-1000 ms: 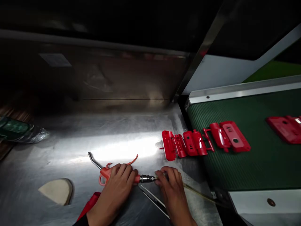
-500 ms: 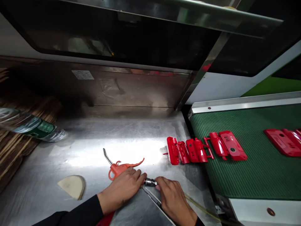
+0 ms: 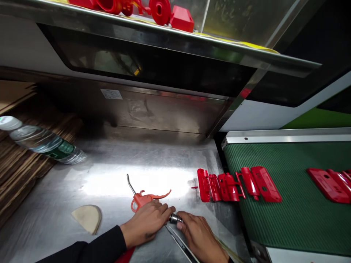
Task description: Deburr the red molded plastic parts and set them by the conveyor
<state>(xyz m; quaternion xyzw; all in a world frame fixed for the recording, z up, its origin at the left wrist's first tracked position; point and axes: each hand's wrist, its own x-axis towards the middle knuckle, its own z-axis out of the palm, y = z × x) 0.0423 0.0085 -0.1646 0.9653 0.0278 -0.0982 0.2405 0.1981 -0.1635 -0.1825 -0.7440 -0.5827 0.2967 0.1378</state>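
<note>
My left hand (image 3: 149, 221) is wrapped round the handle end of an orange air blow gun (image 3: 142, 200) with a bent metal nozzle, low over the steel table. The fingers of my right hand (image 3: 199, 233) close on the metal coupling (image 3: 174, 218) at the gun's end, so the coupling sits between both hands. Metal tweezers (image 3: 182, 244) stick out under my right palm; how they are held is hidden. A yellowish hose (image 3: 229, 250) runs away beyond my right hand.
Red plastic parts (image 3: 219, 187) span the steel table (image 3: 115, 204) and the green conveyor belt (image 3: 287, 219). At left are a water bottle (image 3: 41, 140), stacked cardboard (image 3: 24, 175) and a beige pad (image 3: 87, 218). A metal shelf (image 3: 164, 40) holds more red parts (image 3: 182, 18).
The view has tilted up, bringing the shelf's red parts and the bottle cap into sight. Both hands keep their hold at the coupling.
</note>
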